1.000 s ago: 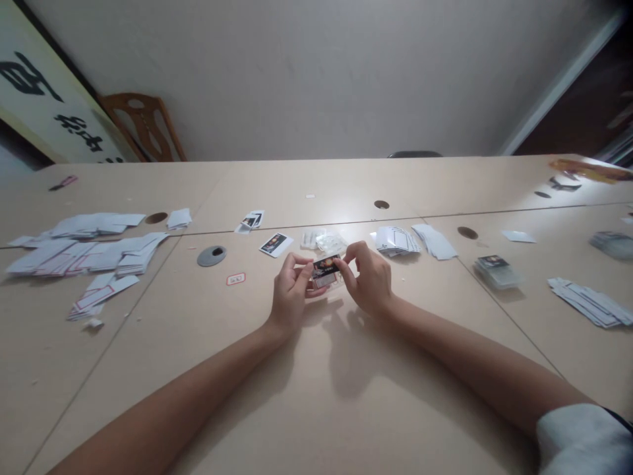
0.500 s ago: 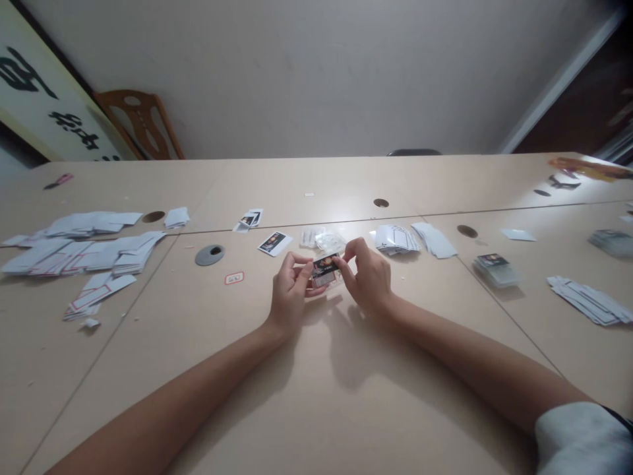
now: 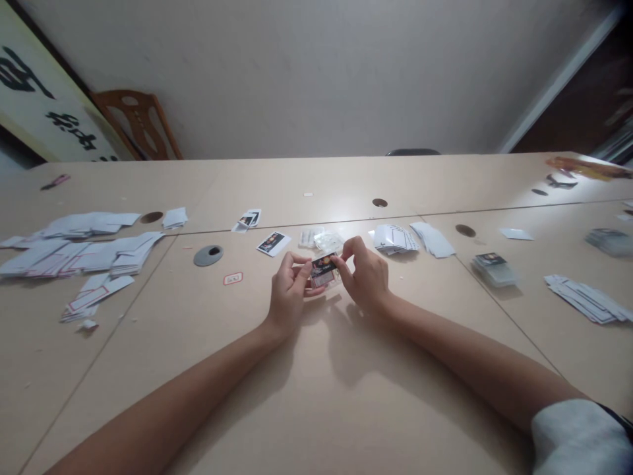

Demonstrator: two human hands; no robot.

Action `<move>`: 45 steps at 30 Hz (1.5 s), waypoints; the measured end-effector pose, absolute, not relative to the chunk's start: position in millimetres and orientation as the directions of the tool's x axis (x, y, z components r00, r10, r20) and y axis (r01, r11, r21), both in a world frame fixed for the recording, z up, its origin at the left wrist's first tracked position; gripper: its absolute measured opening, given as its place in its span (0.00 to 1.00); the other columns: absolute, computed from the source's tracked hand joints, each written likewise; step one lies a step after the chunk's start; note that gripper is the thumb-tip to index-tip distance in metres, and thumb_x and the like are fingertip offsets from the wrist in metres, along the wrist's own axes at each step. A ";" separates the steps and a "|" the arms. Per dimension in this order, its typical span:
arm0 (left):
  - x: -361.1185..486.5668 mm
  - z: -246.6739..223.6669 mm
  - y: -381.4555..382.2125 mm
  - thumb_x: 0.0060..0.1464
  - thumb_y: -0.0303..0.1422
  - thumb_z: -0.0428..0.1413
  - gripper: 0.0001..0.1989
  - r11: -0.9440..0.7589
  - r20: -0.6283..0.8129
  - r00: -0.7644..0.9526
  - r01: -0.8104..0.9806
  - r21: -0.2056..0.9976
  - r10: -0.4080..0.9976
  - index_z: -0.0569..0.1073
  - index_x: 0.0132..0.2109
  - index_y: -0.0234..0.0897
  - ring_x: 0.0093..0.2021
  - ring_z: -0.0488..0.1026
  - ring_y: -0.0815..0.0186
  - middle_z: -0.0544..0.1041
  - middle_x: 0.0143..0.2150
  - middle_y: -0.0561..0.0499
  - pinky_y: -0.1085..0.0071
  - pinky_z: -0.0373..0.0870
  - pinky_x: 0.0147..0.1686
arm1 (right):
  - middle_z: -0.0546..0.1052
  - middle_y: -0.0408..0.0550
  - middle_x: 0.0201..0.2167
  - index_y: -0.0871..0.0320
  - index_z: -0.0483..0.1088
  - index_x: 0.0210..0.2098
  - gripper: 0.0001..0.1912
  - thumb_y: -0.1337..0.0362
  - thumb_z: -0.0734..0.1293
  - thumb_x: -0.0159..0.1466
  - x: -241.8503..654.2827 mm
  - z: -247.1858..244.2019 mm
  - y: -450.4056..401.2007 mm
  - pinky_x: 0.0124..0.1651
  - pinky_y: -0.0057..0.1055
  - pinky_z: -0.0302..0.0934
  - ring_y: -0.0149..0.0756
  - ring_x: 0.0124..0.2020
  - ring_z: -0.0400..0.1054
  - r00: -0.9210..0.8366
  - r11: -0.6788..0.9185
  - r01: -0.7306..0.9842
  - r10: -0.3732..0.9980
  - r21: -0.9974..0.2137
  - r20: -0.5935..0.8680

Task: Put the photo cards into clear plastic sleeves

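Note:
A small clear packet with a dark printed card (image 3: 324,265) is held above the table, between my two hands. My left hand (image 3: 289,290) grips its left side, thumb on the front and fingers behind. The thumb and index finger of my right hand (image 3: 364,274) pinch its upper right edge. Just beyond the packet lie clear plastic pieces (image 3: 329,241). A stack of white cards (image 3: 394,239) sits behind my right hand, and a dark printed card (image 3: 273,243) lies behind my left.
Piles of white paper slips (image 3: 89,254) cover the table's left side. A grey disc (image 3: 208,255) lies nearer the middle. To the right are a stack of clear packets (image 3: 494,269) and white strips (image 3: 586,299). Scissors (image 3: 55,182) rest at the far left.
The whole view has shifted very slightly. Both hands keep their hold on the packet, with almost no movement.

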State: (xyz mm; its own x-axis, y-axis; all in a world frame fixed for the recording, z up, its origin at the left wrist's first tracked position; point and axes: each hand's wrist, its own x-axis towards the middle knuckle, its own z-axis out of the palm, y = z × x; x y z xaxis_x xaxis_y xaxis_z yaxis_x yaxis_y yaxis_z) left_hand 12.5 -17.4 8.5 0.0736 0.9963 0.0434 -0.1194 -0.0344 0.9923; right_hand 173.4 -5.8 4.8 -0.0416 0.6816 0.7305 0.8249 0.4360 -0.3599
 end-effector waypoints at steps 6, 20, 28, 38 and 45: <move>12.6 11.2 -18.9 0.54 0.46 0.58 0.18 -0.030 0.038 0.065 -0.109 0.994 0.997 0.63 0.39 0.36 0.34 0.79 0.61 0.77 0.38 0.47 0.63 0.81 0.30 | 0.71 0.39 0.22 0.56 0.58 0.34 0.08 0.60 0.62 0.66 172.5 6.8 -6.5 0.23 0.25 0.43 0.25 0.18 0.57 -0.026 0.434 0.805 0.708 -0.405 0.706; 10.1 12.6 -13.6 0.50 0.46 0.60 0.20 0.009 0.001 0.076 -0.139 0.990 0.997 0.63 0.39 0.36 0.27 0.77 0.67 0.76 0.32 0.52 0.70 0.79 0.25 | 0.71 0.40 0.23 0.56 0.61 0.33 0.10 0.58 0.65 0.64 176.8 5.5 -2.6 0.25 0.25 0.48 0.27 0.21 0.61 0.012 0.421 0.765 0.748 -0.489 0.663; 6.7 11.3 -6.0 0.50 0.45 0.60 0.20 0.111 -0.084 0.146 -0.186 0.976 0.986 0.62 0.40 0.37 0.24 0.77 0.66 0.77 0.32 0.51 0.73 0.76 0.22 | 0.73 0.41 0.26 0.56 0.63 0.35 0.10 0.57 0.66 0.63 177.1 -1.8 -1.2 0.27 0.25 0.58 0.27 0.23 0.65 0.054 0.409 0.527 0.859 -0.745 0.509; 3.4 7.8 0.1 0.49 0.46 0.60 0.21 0.075 -0.049 0.147 -0.176 0.982 0.988 0.61 0.41 0.38 0.23 0.76 0.66 0.76 0.30 0.53 0.76 0.70 0.16 | 0.71 0.40 0.30 0.55 0.58 0.44 0.16 0.59 0.66 0.61 167.5 -10.7 -1.3 0.24 0.24 0.61 0.29 0.24 0.67 0.047 0.380 0.191 0.917 -0.905 0.395; 0.0 5.4 1.2 0.51 0.47 0.59 0.22 -0.046 0.056 0.086 -0.110 0.993 0.995 0.58 0.42 0.39 0.22 0.75 0.68 0.76 0.30 0.54 0.78 0.69 0.17 | 0.68 0.53 0.49 0.52 0.54 0.54 0.35 0.52 0.73 0.53 149.0 -12.9 -15.7 0.31 0.30 0.68 0.38 0.39 0.70 0.041 0.347 0.361 0.922 -0.866 0.386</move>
